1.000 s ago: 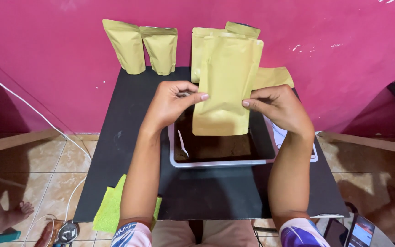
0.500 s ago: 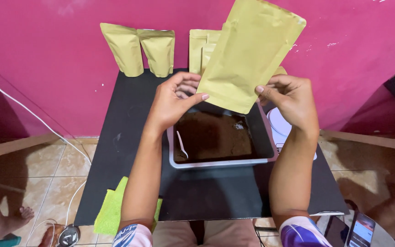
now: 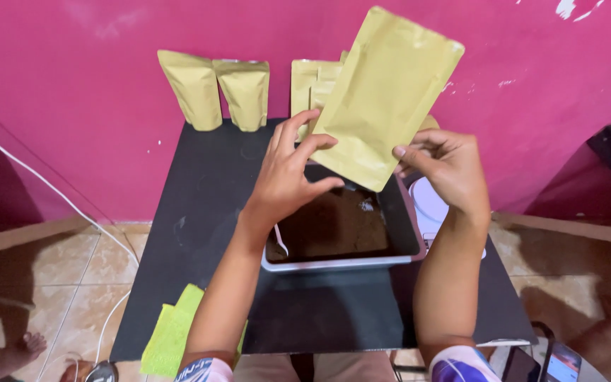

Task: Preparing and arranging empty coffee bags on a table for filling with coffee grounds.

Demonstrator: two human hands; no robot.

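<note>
Pink wall, black table [image 3: 199,212], both hands pinching a tan pouch [image 3: 383,99] above a tray [image 3: 341,263] of brown powder.

Open black tabletop [image 3: 199,212] at left; tray [image 3: 341,263] blocking centre, upright pouches [image 3: 220,88] lining the far edge.

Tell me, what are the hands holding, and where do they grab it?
Both hands, left hand and right hand, hold a tan paper pouch by its bottom edge.

Tilted flat tan pouch [image 3: 387,95], aloft
</note>
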